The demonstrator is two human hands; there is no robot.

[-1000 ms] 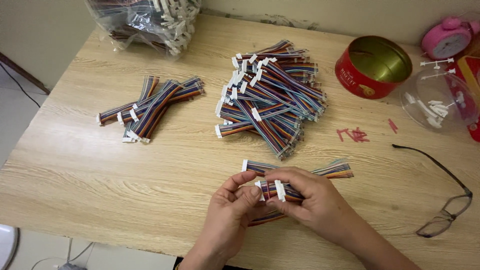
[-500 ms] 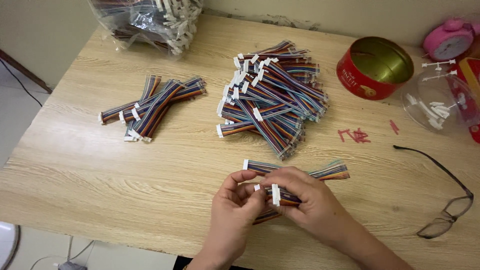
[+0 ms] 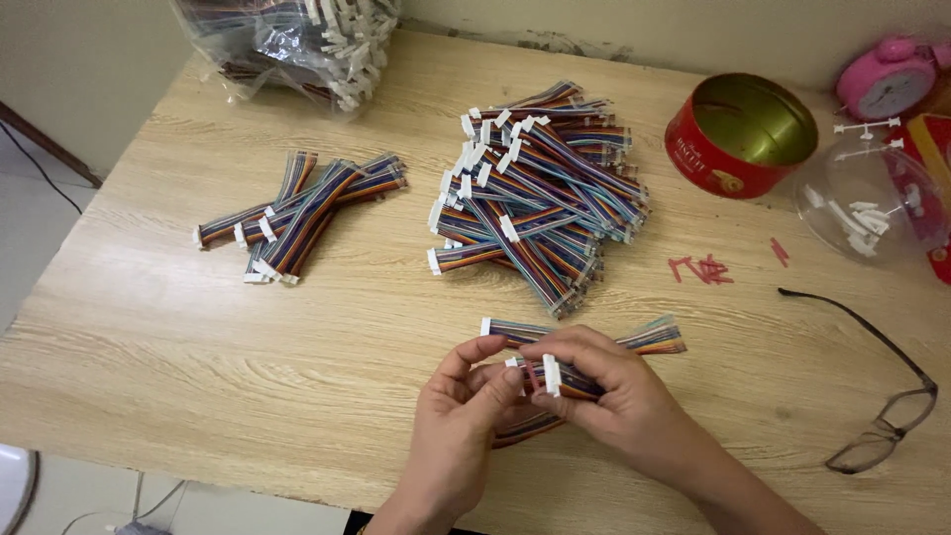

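While both hands meet at the lower middle of the frame, the scene reads as follows.

Red tin: a round red tin [image 3: 741,134] stands open at the upper right on the counter [image 3: 198,347]; its gold inside shows nothing that can be made out.
Clear container: a see-through round container [image 3: 872,208] at the right edge holds small white plastic pieces.
Plastic bag: a clear bag [image 3: 287,45] at the upper left is stuffed with more coloured cables and white connectors.
Held cable: a rainbow ribbon cable [image 3: 570,381] with a white connector lies between the two hands, just below centre.
Cable behind the hands: a second ribbon cable [image 3: 654,339] lies on the counter just above the hands, its ends sticking out either side.
Left hand: left hand [image 3: 461,426] curled, thumb and fingertips pinching the cable's near end.
Right hand: right hand [image 3: 619,396] closed around the cable, fingers pinching next to the white connector.
Big pile: a large heap of cables [image 3: 540,193] sits above the hands at frame centre.
Small pile: a smaller bundle [image 3: 297,213] lies at centre left.
Others: glasses [image 3: 882,396] at lower right; red bits [image 3: 703,267] near the tin; pink clock [image 3: 887,79] at top right.
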